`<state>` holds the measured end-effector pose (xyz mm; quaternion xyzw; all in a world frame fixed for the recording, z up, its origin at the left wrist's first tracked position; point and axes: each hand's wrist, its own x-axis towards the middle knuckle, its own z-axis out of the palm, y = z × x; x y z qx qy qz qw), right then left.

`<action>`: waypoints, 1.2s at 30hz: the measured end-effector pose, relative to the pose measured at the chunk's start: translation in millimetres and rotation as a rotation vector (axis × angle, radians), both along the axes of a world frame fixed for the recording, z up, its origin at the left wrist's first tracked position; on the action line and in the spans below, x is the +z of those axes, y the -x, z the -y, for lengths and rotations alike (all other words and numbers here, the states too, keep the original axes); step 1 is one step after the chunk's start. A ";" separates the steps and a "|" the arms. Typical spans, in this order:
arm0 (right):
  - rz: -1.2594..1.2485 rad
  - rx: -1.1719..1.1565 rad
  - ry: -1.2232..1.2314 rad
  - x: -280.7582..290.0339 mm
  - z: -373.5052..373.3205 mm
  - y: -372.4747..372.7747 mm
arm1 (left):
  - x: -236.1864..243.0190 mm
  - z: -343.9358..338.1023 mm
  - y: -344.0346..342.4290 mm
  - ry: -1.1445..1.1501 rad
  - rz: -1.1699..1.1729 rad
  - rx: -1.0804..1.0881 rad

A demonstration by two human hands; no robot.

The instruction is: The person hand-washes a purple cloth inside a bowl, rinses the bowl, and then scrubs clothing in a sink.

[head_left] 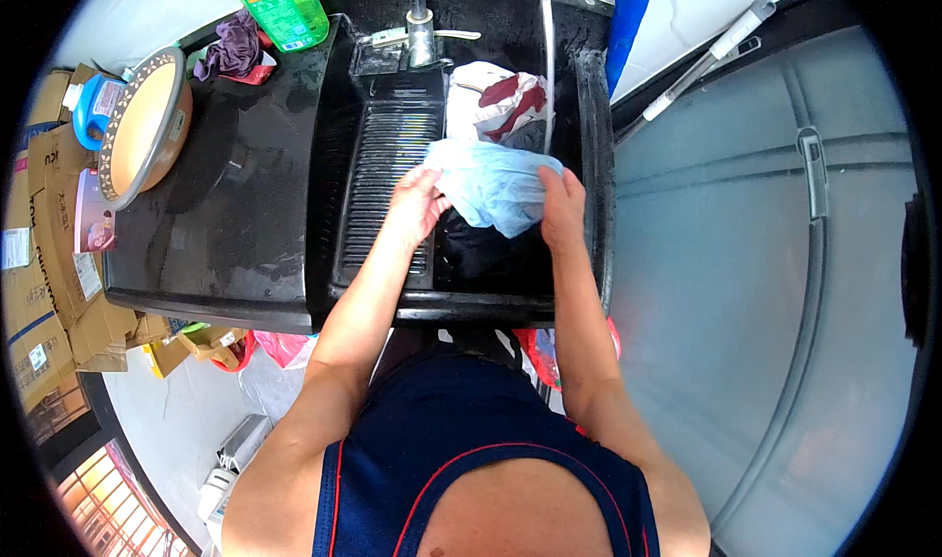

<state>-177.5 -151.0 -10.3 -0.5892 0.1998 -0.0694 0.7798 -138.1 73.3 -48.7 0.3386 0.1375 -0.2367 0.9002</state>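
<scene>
Over the black laundry sink (594, 213) I hold a light blue cloth (496, 179) stretched between both hands. My left hand (417, 204) grips its left edge, close to the ridged washboard (388, 179). At the opposite edge, my right hand (562, 209) has its fingers closed round the fabric. Beyond the cloth, a white garment with dark red patches (500, 103) lies in the basin. Some dark fabric seems to sit beside it, partly hidden. Water appears to run from a tap (547, 27) at the back right down toward the clothes.
A second tap (421, 42) stands behind the washboard. On the left counter (226, 204) are a beige basin (147, 130) on its side, a green bottle (285, 9) and a purple cloth (234, 47). Cardboard boxes (59, 233) rise at left; a blue folded umbrella (628, 32) hangs right.
</scene>
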 end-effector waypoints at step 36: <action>0.263 0.291 1.126 -6.9 -118.1 37.7 | -55.4 41.7 -14.8 0.074 -0.341 -0.194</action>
